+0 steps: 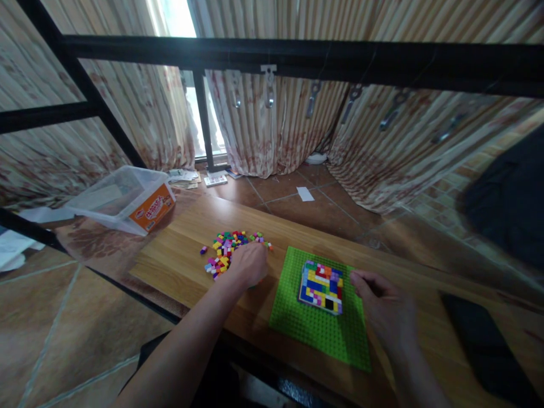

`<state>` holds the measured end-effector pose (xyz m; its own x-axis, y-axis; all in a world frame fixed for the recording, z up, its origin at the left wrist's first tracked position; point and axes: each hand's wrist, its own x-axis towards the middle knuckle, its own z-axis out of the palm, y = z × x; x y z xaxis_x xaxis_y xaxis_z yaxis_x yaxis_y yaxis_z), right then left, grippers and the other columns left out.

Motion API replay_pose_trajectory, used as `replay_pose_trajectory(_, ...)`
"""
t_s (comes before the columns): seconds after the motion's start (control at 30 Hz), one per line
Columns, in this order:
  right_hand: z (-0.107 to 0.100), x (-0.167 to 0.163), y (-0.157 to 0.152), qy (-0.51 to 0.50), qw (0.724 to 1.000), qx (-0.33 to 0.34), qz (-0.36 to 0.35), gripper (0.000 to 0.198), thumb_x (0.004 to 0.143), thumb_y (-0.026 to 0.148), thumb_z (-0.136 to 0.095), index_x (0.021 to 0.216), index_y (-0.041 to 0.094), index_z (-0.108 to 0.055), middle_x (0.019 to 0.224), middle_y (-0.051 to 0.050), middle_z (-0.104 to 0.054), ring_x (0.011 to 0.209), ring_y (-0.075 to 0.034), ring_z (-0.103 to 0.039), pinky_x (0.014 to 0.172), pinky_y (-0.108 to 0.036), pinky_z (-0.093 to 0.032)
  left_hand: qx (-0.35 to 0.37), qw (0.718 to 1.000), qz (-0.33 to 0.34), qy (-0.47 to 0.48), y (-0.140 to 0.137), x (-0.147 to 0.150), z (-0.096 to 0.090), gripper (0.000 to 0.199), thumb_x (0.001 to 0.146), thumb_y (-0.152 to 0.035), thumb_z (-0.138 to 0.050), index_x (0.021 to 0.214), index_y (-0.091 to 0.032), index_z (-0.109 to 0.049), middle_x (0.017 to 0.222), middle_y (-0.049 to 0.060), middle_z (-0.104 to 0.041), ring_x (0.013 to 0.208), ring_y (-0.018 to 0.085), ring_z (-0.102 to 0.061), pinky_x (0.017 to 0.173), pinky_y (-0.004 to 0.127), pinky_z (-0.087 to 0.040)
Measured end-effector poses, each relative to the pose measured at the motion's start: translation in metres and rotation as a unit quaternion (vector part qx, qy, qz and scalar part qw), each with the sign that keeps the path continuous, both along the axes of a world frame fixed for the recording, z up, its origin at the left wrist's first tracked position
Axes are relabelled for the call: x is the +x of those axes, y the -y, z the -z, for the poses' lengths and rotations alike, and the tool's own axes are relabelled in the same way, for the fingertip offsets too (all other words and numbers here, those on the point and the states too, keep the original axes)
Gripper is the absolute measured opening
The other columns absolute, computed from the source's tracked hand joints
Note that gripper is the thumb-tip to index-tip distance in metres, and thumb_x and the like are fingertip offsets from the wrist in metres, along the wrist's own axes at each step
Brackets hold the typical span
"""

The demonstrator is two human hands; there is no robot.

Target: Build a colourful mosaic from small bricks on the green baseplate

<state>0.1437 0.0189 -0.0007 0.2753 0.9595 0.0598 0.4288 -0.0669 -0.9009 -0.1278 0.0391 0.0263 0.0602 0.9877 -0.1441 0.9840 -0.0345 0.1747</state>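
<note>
My left hand [250, 263] is over the right side of a loose pile of small coloured toy bricks [223, 249], fingers curled down. Its fingertips are hidden behind the hand, so I cannot make out what they hold. A green studded baseplate [293, 317] lies on the wooden table, and on it stands a roughly square block built of multicoloured bricks [322, 287]. At the baseplate's right edge, close to the block but apart from it, my right hand [385, 306] has thumb and forefinger pinched together. Whatever may be between them is too small to see.
A clear plastic box [123, 198] with an orange label sits beyond the table's left end. On the right side of the table [182, 249] lies a dark flat object [484, 345]. Behind stand a black metal frame [297, 56] with hanging clips and patterned curtains [272, 141].
</note>
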Motion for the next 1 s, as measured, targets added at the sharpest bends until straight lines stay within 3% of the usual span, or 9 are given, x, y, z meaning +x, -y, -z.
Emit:
replay_pose_trajectory(0.17,-0.002,-0.001,0.0,-0.004,1.0,0.011,-0.004,0.029,0.074,0.047,-0.068,0.08,0.02,-0.076,0.081,-0.005,-0.076,0.078,-0.024,-0.07,0.076,-0.035,-0.055,0.037,0.998,0.021,0.057,0.003,0.006,0.005,0.024,0.083,-0.013,-0.046,0.082,-0.017,-0.07,0.088,0.009,-0.074,0.089,0.024,-0.069,0.077,0.031,-0.049)
replay_pose_trajectory(0.57,-0.005,-0.011,0.001,0.015,0.999,0.026,-0.035,0.028,0.077,0.046,-0.066,0.079,0.02,-0.075,0.081,-0.006,-0.076,0.078,-0.024,-0.07,0.073,-0.035,-0.054,0.036,0.974,0.065,0.212,0.009,0.031,0.0,0.015,0.083,-0.013,-0.051,0.077,-0.018,-0.064,0.074,0.002,-0.069,0.068,0.015,-0.063,0.062,0.023,-0.042)
replay_pose_trajectory(0.8,-0.006,-0.016,0.003,0.007,0.998,0.025,-0.057,0.03,0.079,0.047,-0.065,0.084,0.02,-0.076,0.084,-0.007,-0.076,0.078,-0.024,-0.069,0.074,-0.036,-0.054,0.066,0.945,0.101,0.305,0.01,0.037,0.004,0.016,0.087,-0.013,-0.05,0.081,-0.018,-0.065,0.076,0.0,-0.067,0.069,0.013,-0.061,0.065,0.022,-0.044)
replay_pose_trajectory(1.0,-0.007,-0.02,0.004,0.017,0.997,0.023,-0.069,0.03,0.08,0.047,-0.063,0.085,0.021,-0.076,0.086,-0.007,-0.077,0.079,-0.024,-0.069,0.072,-0.036,-0.054,0.118,0.931,0.125,0.323,0.012,0.047,0.013,0.015,0.09,-0.017,-0.053,0.086,-0.019,-0.068,0.086,0.002,-0.068,0.078,0.014,-0.062,0.071,0.024,-0.046)
